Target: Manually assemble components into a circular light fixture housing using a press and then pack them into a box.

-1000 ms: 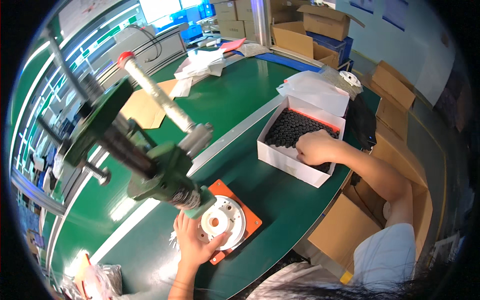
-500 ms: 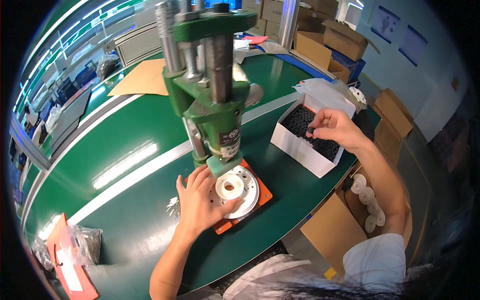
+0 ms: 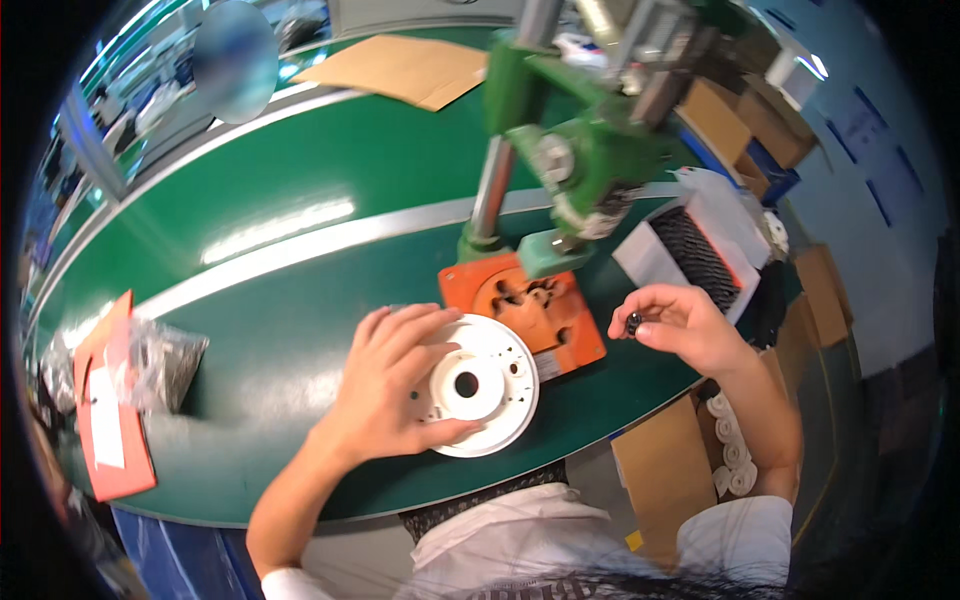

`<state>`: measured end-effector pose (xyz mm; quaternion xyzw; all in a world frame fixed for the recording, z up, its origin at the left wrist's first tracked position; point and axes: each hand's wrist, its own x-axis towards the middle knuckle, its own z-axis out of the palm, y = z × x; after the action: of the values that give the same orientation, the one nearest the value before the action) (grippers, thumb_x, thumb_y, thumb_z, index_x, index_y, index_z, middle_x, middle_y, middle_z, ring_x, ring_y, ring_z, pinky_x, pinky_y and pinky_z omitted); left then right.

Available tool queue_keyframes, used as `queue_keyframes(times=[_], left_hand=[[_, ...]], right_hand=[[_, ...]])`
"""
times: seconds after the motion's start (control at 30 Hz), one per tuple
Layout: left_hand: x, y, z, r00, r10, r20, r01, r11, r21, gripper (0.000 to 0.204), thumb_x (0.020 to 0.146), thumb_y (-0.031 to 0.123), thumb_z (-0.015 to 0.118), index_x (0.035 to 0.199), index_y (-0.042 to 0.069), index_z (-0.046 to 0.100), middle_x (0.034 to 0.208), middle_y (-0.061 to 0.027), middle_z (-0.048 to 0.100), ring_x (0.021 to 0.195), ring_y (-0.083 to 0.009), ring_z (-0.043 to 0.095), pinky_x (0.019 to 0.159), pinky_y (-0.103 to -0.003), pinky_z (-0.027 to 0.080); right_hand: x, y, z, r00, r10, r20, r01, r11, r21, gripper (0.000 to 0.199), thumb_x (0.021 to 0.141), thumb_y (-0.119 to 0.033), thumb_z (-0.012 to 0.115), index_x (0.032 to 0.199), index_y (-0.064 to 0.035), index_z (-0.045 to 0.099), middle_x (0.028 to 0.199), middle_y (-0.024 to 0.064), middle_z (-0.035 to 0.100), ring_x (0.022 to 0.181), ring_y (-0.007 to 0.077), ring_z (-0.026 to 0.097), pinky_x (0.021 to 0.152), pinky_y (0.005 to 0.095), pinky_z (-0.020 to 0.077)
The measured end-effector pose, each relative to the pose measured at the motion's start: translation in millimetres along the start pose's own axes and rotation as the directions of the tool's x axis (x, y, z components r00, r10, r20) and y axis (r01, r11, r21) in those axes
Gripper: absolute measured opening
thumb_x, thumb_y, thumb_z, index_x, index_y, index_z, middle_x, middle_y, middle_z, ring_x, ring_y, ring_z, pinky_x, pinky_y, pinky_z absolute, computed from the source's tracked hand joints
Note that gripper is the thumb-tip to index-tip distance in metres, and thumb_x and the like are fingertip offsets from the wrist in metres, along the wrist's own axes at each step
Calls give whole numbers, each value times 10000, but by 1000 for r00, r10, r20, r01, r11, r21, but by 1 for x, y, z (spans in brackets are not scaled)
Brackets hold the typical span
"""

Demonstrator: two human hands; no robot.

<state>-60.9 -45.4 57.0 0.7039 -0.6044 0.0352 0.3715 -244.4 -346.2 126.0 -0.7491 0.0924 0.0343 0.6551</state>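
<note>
My left hand (image 3: 395,385) is closed around the rim of a white round plastic disc (image 3: 518,405), which has a raised hub and several small holes. The disc is off the orange fixture plate (image 3: 585,335), in front of it and nearer to me. Cut-out recesses show in that plate, beneath the green hand press (image 3: 600,150) and its pale green block (image 3: 552,254). To the right, my right hand (image 3: 672,325) pinches a small black round part (image 3: 634,322) between thumb and fingertips. Behind that hand stands a white box (image 3: 648,255) of many such black parts.
At the left lie an orange-red folder (image 3: 105,420) and a clear plastic bag (image 3: 170,365). A flat piece of cardboard (image 3: 400,68) is at the back of the green table. Below the right edge, an open carton (image 3: 665,470) stands beside a stack of white round parts (image 3: 733,455).
My left hand has lifted the white disc off the orange fixture toward me. My right hand has drawn back from the box with a black part. The view has swung leftward.
</note>
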Motion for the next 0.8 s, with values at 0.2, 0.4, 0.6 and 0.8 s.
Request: queue_keyframes(times=[0.2,0.4,0.6,0.8], left_hand=[[-74,-60,-40,987,-111,-116,115,993,36,580,592,310,864,1053,16,671,1355,-176,575,1245,-371,535,1040,-473,408],[-99,-92,-59,967,-232,-107,245,961,130,589,614,368,845,1035,-7,673,1332,-153,587,1232,-359,538,1030,-469,424],[-113,-105,-61,965,-241,-104,255,954,156,616,615,368,848,1077,6,660,1362,-149,569,1236,-364,530,1030,-471,423],[-115,-104,-58,959,-239,-154,257,960,110,555,601,307,862,1022,10,654,1303,-149,588,1188,-349,553,982,-454,447]], right_hand=[[64,16,103,872,-410,266,486,786,-381,210,831,7,675,1029,-50,633,933,17,559,778,92,521,680,245,423],[154,18,165,843,-437,313,531,767,-359,187,810,-62,717,964,-35,614,788,-2,608,672,82,566,623,239,427],[209,30,188,866,-281,414,459,776,-433,177,807,-58,715,965,-29,642,764,-5,625,686,64,573,614,221,432],[210,35,188,877,-301,374,457,764,-456,187,784,-49,737,954,-10,669,799,32,665,692,95,608,613,224,461]])
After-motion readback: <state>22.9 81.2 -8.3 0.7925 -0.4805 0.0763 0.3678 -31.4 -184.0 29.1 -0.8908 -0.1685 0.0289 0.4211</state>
